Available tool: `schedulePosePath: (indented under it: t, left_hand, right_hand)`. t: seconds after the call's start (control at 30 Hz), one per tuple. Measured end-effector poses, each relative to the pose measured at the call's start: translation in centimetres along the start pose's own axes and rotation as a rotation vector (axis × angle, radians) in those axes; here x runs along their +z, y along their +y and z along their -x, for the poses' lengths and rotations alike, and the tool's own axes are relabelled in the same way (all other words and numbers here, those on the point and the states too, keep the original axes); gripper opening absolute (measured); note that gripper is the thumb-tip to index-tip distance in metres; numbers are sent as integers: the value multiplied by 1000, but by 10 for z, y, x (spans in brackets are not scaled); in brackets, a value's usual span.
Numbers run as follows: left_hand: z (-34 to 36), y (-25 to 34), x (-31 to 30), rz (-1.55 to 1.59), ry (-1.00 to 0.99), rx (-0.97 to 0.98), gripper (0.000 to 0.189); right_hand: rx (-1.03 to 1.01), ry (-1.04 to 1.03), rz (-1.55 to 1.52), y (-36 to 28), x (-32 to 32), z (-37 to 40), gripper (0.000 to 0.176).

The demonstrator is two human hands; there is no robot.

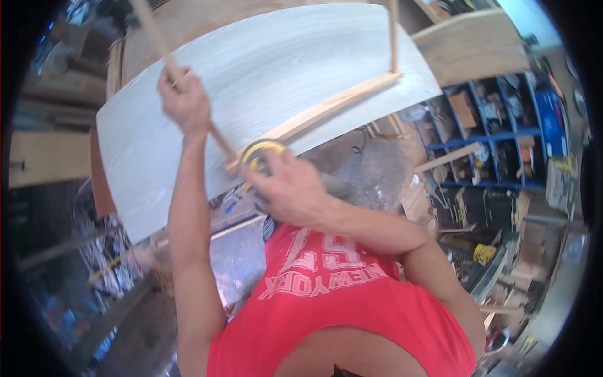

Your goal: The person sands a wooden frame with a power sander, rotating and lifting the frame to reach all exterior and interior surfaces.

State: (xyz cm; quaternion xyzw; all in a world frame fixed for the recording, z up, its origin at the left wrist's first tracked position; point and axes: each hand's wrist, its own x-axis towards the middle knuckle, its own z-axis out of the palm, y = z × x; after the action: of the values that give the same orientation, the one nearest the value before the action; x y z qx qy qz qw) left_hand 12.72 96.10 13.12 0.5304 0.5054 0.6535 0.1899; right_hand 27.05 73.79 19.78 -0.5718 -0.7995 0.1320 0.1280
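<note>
A light wooden frame point(339, 103) lies on a large pale board point(251, 63). My left hand point(187, 100) is wrapped round a long wooden bar point(154, 38) of this frame, at the left. At the frame's near corner my right hand point(292, 185) grips a round yellow and black tool point(264, 154). The tool touches the wood where the bar meets the front piece. Part of the tool is hidden under my right hand.
A blue shelf unit point(483, 135) with filled compartments stands at the right. Curved wooden boards point(474, 47) lie behind it. Stacked wood point(50, 157) is at the left. A yellow object point(483, 253) sits at the lower right.
</note>
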Motion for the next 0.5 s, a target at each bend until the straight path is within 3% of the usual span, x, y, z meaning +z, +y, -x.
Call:
schedulePosePath:
  t: [0.13,0.2,0.37,0.5]
  left_hand:
    - [-7,3,0,-75,-8,30,35]
    - [-13,-1,2,-84,-14,38,33]
    - [-21,-18,4,-206,-54,32,31]
    - [-28,-11,16,-228,-61,-11,29]
  right_hand:
    - [-7,138,-1,13,3,-1,61]
    - [152,131,-28,41,-19,-1,55]
    - [510,188,41,135,-77,-4,66]
    - [502,135,83,171,-96,-15,65]
